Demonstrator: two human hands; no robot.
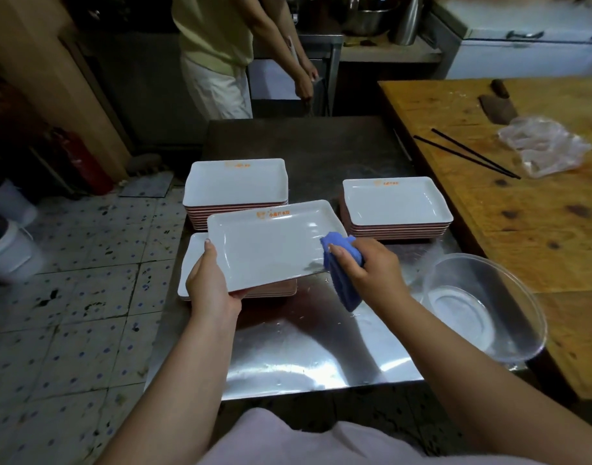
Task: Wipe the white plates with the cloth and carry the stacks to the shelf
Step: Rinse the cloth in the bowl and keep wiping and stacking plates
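My left hand [211, 283] grips the near left edge of a white rectangular plate [271, 243], held tilted above a low stack of plates [189, 263] on the steel table [304, 357]. My right hand [368, 266] holds a blue cloth [341, 263] pressed against the plate's right edge. A taller stack of white plates [236, 182] stands behind it, and another stack [397, 203] sits to the right. Each top plate carries an orange logo on its far rim.
A clear plastic bowl [482, 307] with a little water sits at the table's right corner. A wooden table [522, 196] to the right holds chopsticks [469, 152], a cleaver [497, 107] and a plastic bag [546, 146]. Another person [221, 55] stands beyond the table. White buckets [9, 243] stand on the tiled floor.
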